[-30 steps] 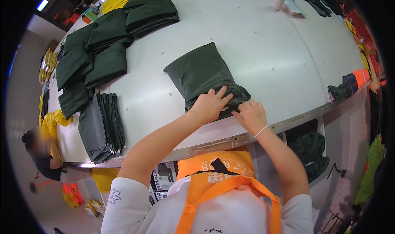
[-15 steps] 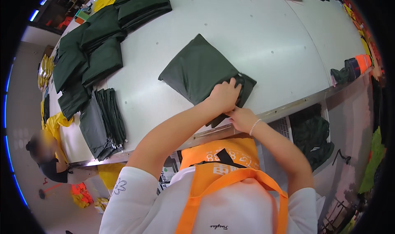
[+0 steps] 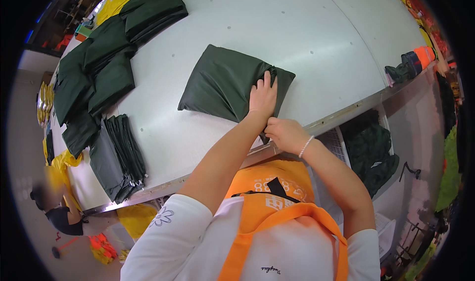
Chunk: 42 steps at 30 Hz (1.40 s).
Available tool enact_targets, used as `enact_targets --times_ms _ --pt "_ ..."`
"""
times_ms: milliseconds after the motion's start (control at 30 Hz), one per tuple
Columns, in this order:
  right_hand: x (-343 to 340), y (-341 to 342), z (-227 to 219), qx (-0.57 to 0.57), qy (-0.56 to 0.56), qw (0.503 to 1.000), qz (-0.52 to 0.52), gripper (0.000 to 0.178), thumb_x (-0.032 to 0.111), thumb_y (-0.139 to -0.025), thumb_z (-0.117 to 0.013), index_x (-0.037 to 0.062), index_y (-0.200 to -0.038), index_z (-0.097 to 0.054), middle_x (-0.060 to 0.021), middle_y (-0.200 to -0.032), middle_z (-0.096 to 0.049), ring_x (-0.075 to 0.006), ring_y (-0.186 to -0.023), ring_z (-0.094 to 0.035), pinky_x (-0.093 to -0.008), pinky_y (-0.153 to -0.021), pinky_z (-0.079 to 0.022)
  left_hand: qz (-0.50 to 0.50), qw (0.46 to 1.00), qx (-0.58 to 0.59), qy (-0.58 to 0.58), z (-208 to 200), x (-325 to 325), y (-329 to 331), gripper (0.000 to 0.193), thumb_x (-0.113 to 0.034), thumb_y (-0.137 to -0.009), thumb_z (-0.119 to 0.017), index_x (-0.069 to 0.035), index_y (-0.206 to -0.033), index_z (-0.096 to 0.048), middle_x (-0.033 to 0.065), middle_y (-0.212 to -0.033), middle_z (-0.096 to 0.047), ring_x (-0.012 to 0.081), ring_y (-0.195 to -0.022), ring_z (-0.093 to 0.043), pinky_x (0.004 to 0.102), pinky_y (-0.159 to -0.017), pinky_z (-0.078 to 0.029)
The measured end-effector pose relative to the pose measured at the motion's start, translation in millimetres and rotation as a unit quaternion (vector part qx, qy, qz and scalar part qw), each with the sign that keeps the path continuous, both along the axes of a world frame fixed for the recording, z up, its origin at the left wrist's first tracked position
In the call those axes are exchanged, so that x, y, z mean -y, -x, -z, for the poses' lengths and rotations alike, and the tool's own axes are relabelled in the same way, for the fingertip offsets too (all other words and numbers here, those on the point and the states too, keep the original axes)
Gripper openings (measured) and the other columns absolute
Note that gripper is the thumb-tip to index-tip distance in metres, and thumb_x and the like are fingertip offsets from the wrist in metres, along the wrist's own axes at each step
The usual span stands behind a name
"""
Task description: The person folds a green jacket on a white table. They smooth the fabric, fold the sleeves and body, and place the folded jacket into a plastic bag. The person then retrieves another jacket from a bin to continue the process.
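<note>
In the head view, the dark green packet [image 3: 220, 85] lies on the white tabletop [image 3: 316, 28] in front of you, turned askew, its folded flap toward your right. Your left hand [image 3: 263, 97] is palm down over the packet's right part, fingers mostly extended and slightly parted, with the fingertips on the gathered fold; you cannot tell whether they grip any of it. Your left forearm slants in from below the packet, crossing its near edge. Your right hand [image 3: 287, 133] is at the packet's nearest corner, fingers curled in and knuckles up, just beside your left wrist; the fingertips are partly hidden, so you cannot tell whether they pinch the material. Your right forearm comes up from the packet's lower right, a pale bracelet [image 3: 306, 146] at the wrist.

The table's edge strip [image 3: 346, 111] runs close below the packet's nearest corner, and your right wrist is over it. Bare tabletop stretches beyond the packet and to its right. Well left of the packet is a group of filled dark green packets [image 3: 111, 85], and nearer you a stack of flat dark green pieces [image 3: 111, 160]. Well to the packet's right, a small dark and orange bundle [image 3: 408, 68] lies by the edge.
</note>
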State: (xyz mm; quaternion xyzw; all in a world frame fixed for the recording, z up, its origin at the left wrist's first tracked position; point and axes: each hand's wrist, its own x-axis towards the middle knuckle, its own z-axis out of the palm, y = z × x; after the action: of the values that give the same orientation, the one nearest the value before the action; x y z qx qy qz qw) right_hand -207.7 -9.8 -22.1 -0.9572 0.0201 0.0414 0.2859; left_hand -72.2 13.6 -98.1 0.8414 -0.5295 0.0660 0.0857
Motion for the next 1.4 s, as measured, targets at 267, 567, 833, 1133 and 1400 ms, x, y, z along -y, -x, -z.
enact_targets --times_ms 267,567,833,1133,1400 --pt "22 3 -22 -0.04 -0.026 0.999 0.006 0.012 0.019 -0.08 -0.06 0.008 -0.082 -0.065 -0.0076 -0.085 -0.059 -0.0293 -0.082 -0.06 -0.0394 -0.071 -0.048 -0.046 0.999 -0.002 -0.011 7 8 17 0.048 -0.013 -0.081 -0.051 -0.015 -0.129 -0.05 0.0135 -0.135 -0.038 0.0243 -0.095 -0.048 0.0336 -0.079 -0.043" --pt "28 18 -18 -0.09 -0.001 0.995 0.046 0.009 0.017 -0.08 -0.061 0.0096 -0.081 -0.065 -0.0078 -0.085 -0.058 -0.0282 -0.083 -0.06 -0.0392 -0.071 -0.048 0.283 0.853 -0.423 -0.113 -85 -18 -37 0.044 -0.018 -0.067 -0.074 -0.003 -0.107 -0.063 0.0097 -0.12 -0.051 0.0264 -0.105 -0.051 0.0367 -0.087 -0.044" --pt "45 30 4 -0.062 0.059 0.996 0.006 0.007 0.01 -0.078 -0.058 0.0035 -0.076 -0.062 -0.0084 -0.083 -0.056 -0.0274 -0.088 -0.055 -0.0364 -0.077 -0.047 0.323 0.94 0.025 -0.109 -18 -10 30 0.027 -0.024 -0.079 -0.054 -0.005 -0.094 -0.065 0.0095 -0.11 -0.054 0.0259 -0.115 -0.041 0.0376 -0.096 -0.03" --pt "36 5 3 0.167 0.03 0.899 0.405 0.027 0.014 -0.081 -0.06 0.0062 -0.107 -0.057 -0.0127 -0.093 -0.057 -0.0339 -0.088 -0.057 -0.0406 -0.072 -0.049 0.139 0.972 -0.131 0.139 -71 2 -51 0.03 -0.024 -0.083 -0.062 -0.009 -0.108 -0.063 0.0111 -0.116 -0.059 0.0308 -0.114 -0.05 0.0445 -0.096 -0.038" --pt "74 -29 37 0.107 0.072 0.92 0.371 0.016 0.015 -0.088 -0.055 0.004 -0.097 -0.062 -0.0137 -0.088 -0.064 -0.0343 -0.077 -0.061 -0.0403 -0.066 -0.05 0.124 0.985 -0.109 0.054 -39 -12 -37 0.052 -0.04 -0.083 -0.058 -0.015 -0.128 -0.052 0.0137 -0.134 -0.045 0.03 -0.115 -0.046 0.0435 -0.091 -0.037"
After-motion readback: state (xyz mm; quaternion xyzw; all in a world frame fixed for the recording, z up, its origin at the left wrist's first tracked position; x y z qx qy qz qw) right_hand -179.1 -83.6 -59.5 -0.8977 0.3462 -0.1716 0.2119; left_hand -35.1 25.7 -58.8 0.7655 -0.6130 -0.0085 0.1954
